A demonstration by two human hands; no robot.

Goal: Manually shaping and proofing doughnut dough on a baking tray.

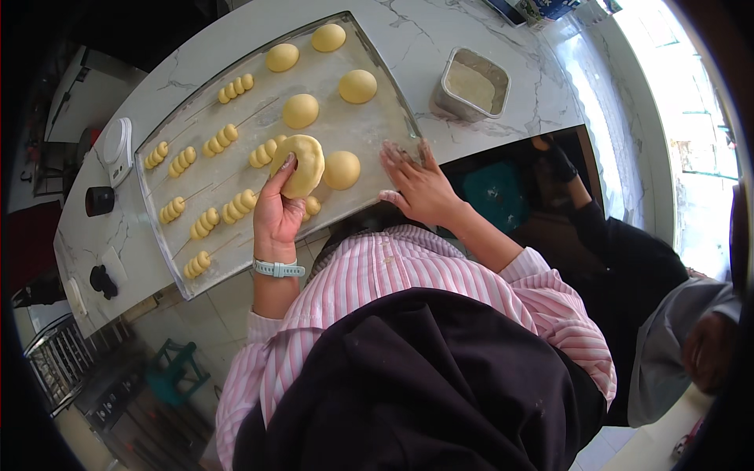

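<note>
My left hand (276, 208), with a pale watch strap at the wrist, holds up a flattened round of yellow dough (305, 166), gripped at its near left edge with the thumb on top. My right hand (420, 187) lies palm down at the near right of the large metal tray (386, 118), fingers spread and whitish with powder, nothing in it. Between the two hands sits a smooth dough ball (342, 171). Several more balls (300, 111) stand farther back on the tray. Left of them lie thin sticks carrying dough coils (239, 206). The held dough partly hides one coil.
A metal tin (452, 96) holding pale powder stands right of the tray on the marble-patterned table (408, 39). At the left are a white scale (118, 149) and a black cup (100, 201). Another person (660, 314) is close by on the right. A green stool (177, 369) stands below.
</note>
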